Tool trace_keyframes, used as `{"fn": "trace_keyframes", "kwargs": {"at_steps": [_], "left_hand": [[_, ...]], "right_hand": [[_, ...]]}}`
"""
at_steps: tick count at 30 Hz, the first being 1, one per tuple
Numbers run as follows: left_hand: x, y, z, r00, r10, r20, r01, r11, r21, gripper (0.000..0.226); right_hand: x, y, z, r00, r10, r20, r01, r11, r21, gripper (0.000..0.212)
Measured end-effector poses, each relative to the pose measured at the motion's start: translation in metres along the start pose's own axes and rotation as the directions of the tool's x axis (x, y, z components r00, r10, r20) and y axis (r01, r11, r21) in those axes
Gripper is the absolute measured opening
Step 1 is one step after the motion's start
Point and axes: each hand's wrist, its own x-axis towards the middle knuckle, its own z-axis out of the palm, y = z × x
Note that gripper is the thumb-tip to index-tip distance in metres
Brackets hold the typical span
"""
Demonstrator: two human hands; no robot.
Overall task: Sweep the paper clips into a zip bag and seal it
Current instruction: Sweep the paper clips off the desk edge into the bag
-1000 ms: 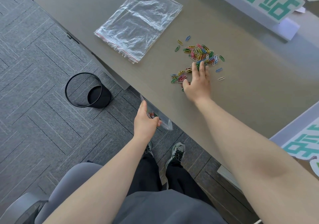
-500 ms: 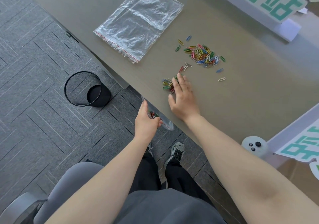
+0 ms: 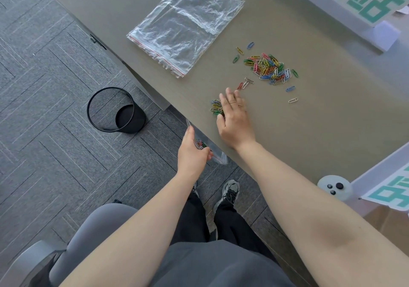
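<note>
My left hand [image 3: 192,154] grips a small clear zip bag [image 3: 213,153] just below the table's near edge; a few coloured clips lie inside it. My right hand [image 3: 233,118] lies flat on the grey-brown table [image 3: 332,120], fingers straight, pressing against a small bunch of coloured paper clips [image 3: 216,107] at its left side. A bigger pile of paper clips [image 3: 269,68] sits farther back on the table, with several stray clips around it.
A stack of larger clear zip bags [image 3: 186,25] lies at the back left of the table. A black mesh bin [image 3: 116,109] stands on the carpet. White signs with green characters [image 3: 363,1] border the right side. A white controller [image 3: 334,187] rests near the front right.
My right hand has dragged a small bunch of clips from the pile toward the near table edge. The left hand has kept the bag in place.
</note>
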Motion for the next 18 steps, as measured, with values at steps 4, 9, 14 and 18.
{"fn": "trace_keyframes", "kwargs": {"at_steps": [4, 9, 14, 18], "left_hand": [[0.0, -0.006, -0.003, 1.0, 0.005, -0.011, -0.004, 0.999, 0.038, 0.082], [0.001, -0.01, -0.005, 1.0, -0.028, -0.003, 0.028, 0.999, 0.026, 0.09], [0.005, -0.014, -0.007, 0.999, -0.051, -0.003, 0.051, 0.999, -0.007, 0.089], [0.008, -0.012, -0.008, 0.998, -0.059, -0.002, 0.059, 0.997, -0.052, 0.087]], "right_hand": [[-0.006, -0.008, 0.008, 0.996, -0.088, 0.018, 0.089, 0.996, -0.026, 0.057], [-0.019, -0.015, 0.016, 0.988, -0.152, 0.037, 0.152, 0.988, -0.016, 0.054], [-0.028, -0.021, 0.012, 0.996, -0.09, -0.028, 0.094, 0.981, 0.17, 0.054], [-0.039, -0.011, 0.002, 0.979, 0.152, -0.133, -0.11, 0.954, 0.28, 0.059]]}}
